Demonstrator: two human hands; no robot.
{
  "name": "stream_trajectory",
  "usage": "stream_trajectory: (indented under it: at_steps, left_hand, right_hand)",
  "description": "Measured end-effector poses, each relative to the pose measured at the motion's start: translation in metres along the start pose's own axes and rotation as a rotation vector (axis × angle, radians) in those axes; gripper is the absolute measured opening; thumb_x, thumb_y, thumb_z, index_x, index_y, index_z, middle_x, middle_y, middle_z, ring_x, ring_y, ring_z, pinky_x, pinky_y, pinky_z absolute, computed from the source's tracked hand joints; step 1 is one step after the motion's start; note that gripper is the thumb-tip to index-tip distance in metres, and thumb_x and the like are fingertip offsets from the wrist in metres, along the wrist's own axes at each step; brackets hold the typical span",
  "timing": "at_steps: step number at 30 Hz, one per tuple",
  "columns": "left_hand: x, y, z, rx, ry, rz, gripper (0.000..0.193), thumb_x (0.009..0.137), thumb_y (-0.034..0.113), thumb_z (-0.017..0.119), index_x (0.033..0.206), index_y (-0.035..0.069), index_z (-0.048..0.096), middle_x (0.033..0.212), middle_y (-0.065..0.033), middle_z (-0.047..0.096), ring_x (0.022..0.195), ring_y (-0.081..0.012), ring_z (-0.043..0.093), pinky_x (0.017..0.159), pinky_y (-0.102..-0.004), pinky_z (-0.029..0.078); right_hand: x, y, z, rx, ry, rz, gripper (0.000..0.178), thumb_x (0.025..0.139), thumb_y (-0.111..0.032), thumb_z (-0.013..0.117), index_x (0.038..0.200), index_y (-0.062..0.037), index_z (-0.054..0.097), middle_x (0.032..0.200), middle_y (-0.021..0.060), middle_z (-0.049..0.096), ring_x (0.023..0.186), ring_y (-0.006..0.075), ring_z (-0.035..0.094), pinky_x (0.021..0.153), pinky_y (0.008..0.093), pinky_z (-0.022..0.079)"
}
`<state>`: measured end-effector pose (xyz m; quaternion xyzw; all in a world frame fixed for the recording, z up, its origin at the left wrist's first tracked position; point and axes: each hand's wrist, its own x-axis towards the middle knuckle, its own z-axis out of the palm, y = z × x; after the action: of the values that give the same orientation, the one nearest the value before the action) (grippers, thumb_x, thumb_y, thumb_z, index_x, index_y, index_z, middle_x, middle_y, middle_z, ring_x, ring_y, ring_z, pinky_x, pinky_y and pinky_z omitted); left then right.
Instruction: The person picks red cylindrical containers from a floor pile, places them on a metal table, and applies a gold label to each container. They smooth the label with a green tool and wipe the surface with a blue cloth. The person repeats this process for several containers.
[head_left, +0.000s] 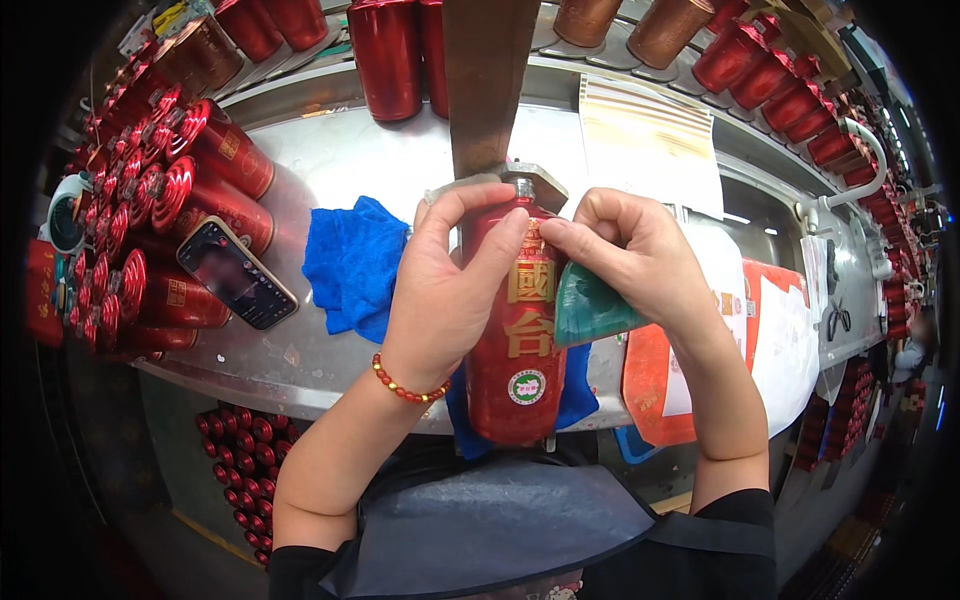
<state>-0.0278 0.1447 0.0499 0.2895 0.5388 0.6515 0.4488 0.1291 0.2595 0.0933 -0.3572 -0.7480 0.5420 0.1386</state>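
A red bottle (489, 372) with gold characters and a round white-and-green sticker lies on the bench before me, its neck pointing away. My left hand (445, 245) wraps round its upper left side, the thumb resting on the front near the shoulder. My right hand (640, 255) has a flat green scraper (597, 306) tucked under its curled fingers. Its thumb presses on a small gold label (532, 240) below the neck. A blue cloth (577, 392) lies beneath the bottle. The neck end is close to a metal piece (537, 183) at the foot of a brown post.
A crumpled blue cloth (356, 262) and a phone (237, 273) are on the left, beside stacked red bottles (215, 200). Red and white sheets (665, 375) lie at the right. A brown post (487, 90) rises at the far middle; bottles line the back.
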Motion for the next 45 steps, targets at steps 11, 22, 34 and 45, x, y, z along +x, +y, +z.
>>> stream_trajectory:
  at_steps: [11, 22, 34, 45]
  left_hand:
    - [0.0, -0.001, 0.0, 0.02, -0.009, -0.009, 0.033, 0.098, 0.026, 0.07, 0.121, 0.002, 0.065, 0.122, -0.0101, 0.052, 0.115, -0.0175, 0.058, 0.097, -0.0292, 0.05]
    - [0.001, -0.004, -0.002, -0.091, -0.004, -0.057, 0.034, 0.099, 0.027, 0.07, 0.122, 0.003, 0.065, 0.125, -0.0108, 0.05, 0.119, -0.018, 0.056, 0.099, -0.0299, 0.049]
    - [-0.008, -0.003, -0.009, 0.006, -0.148, -0.035, 0.061, 0.092, 0.027, 0.076, 0.142, 0.005, 0.049, 0.129, -0.0118, 0.044, 0.124, -0.0207, 0.054, 0.105, -0.0341, 0.048]
    - [-0.007, -0.003, -0.009, 0.016, -0.156, -0.014, 0.059, 0.093, 0.025, 0.075, 0.141, 0.004, 0.049, 0.128, -0.0122, 0.045, 0.125, -0.0216, 0.053, 0.106, -0.0347, 0.047]
  right_hand:
    - [0.004, 0.003, -0.002, 0.139, -0.04, 0.005, 0.03, 0.093, -0.023, 0.078, 0.074, -0.007, 0.062, 0.061, -0.0107, 0.046, 0.057, -0.0007, 0.036, 0.05, 0.0204, 0.027]
    - [0.005, 0.002, -0.004, 0.149, -0.067, 0.047, 0.027, 0.096, -0.022, 0.075, 0.077, -0.0065, 0.063, 0.062, -0.0112, 0.045, 0.058, -0.0004, 0.036, 0.051, 0.0204, 0.027]
    - [0.009, -0.007, -0.024, 0.245, 0.065, -0.163, 0.025, 0.101, -0.018, 0.065, 0.119, -0.0008, 0.065, 0.102, 0.0011, 0.067, 0.092, 0.0057, 0.062, 0.081, 0.0209, 0.051]
    - [0.001, -0.029, -0.018, -0.106, 0.058, -0.267, 0.029, 0.086, -0.013, 0.08, 0.11, 0.0012, 0.071, 0.091, 0.0011, 0.072, 0.077, 0.0054, 0.064, 0.066, 0.0199, 0.051]
